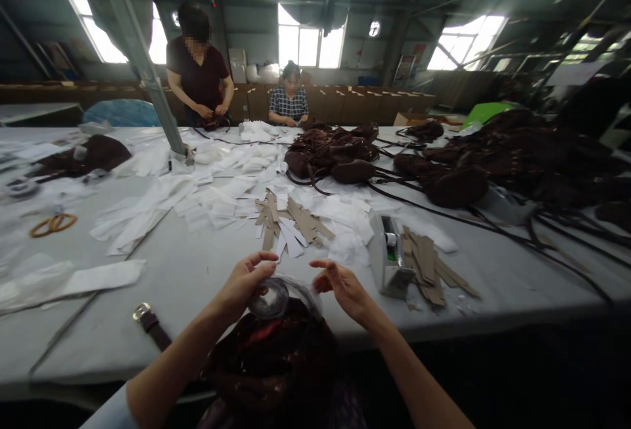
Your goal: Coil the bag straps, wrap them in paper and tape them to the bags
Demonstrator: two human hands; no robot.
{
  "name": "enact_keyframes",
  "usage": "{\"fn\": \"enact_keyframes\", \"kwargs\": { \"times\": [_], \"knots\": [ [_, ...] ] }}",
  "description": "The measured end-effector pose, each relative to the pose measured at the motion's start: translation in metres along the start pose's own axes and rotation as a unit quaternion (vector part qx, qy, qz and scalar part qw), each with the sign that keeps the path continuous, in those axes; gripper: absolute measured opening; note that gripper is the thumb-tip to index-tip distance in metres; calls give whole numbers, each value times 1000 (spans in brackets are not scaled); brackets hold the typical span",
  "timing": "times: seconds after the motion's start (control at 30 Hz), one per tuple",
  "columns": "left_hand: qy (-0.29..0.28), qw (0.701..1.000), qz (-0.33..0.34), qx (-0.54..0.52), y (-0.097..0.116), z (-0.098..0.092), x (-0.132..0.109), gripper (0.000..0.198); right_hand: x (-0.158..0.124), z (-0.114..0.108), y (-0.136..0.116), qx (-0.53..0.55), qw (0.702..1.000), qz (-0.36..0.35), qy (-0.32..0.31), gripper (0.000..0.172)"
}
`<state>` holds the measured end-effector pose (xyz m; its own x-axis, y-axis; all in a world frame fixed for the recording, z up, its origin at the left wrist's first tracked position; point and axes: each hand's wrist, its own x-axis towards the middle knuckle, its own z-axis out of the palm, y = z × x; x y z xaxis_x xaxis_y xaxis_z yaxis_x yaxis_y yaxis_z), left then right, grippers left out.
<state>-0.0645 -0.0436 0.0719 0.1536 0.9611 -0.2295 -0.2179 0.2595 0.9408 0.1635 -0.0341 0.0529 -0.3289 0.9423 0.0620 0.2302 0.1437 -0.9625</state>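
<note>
A dark brown shiny bag (pixel 276 357) stands at the table's front edge, close to my body. Above its opening is a ring-shaped piece wrapped in clear plastic (pixel 271 303). The fingers of my left hand (pixel 246 281) are closed on this ring from the left. Clear plastic film (pixel 306 294) runs from it to my right hand (pixel 340 284), whose curled fingers are at the film's edge, with the index finger stretched to the left. A brown strap with a gold buckle (pixel 148 317) lies on the table beside my left forearm.
Right of my hands stands a tape dispenser (pixel 391 255) beside brown card strips (pixel 426 265). White paper sheets (pixel 217 199) cover the middle. Dark brown bags (pixel 335 150) are heaped behind and right. Two yellowish rings (pixel 53 225) lie left. A metal post (pixel 142 61) and two co-workers (pixel 200 74) are farther back.
</note>
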Motion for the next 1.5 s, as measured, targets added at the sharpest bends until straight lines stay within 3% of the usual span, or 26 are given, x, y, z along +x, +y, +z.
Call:
{"fn": "enact_keyframes", "kwargs": {
  "times": [0.07, 0.17, 0.37, 0.47, 0.57, 0.67, 0.77, 0.87, 1.07, 1.17, 1.3, 1.5],
  "knots": [
    [13, 1000, -8, -10, -6, -4, 0, 42, -8, -16, 13, 25, 997, 57, 47, 68],
    [16, 1000, -7, -11, -9, -6, 0, 40, -20, -18, 21, 23, 995, 69, 70, 63],
    [-12, 998, 14, 53, -6, 3, -8, 40, -22, 19, -9, -67, 995, -35, 69, 50],
    [-46, 992, 38, 109, -3, 10, -14, 42, -15, 37, -31, -155, 983, -98, 32, 47],
    [-36, 993, 50, 100, -3, 15, -18, 46, -8, 54, -39, -264, 961, -86, -9, 47],
    [-11, 997, 46, 61, -4, 16, -22, 53, -6, 64, -31, -332, 939, -84, -12, 50],
    [-83, 989, 39, 120, 1, 7, -28, 49, -12, 64, -18, -366, 920, -141, -5, 55],
    [-183, 950, 43, 249, 11, -10, -36, 38, -19, 61, -8, -398, 895, -201, -1, 61],
    [-198, 907, 99, 359, 22, -31, -54, 26, -26, 66, -1, -394, 873, -286, -32, 58],
    [-205, 923, 63, 320, 23, -32, -65, 25, -27, 69, -1, -360, 879, -308, -42, 59],
    [-202, 968, -75, 131, 9, -34, -75, 33, -29, 66, 2, -331, 890, -311, -36, 58],
    [-188, 962, -195, -13, -33, -34, -75, 52, -35, 70, 10, -377, 882, -276, -53, 65]
  ]
}}
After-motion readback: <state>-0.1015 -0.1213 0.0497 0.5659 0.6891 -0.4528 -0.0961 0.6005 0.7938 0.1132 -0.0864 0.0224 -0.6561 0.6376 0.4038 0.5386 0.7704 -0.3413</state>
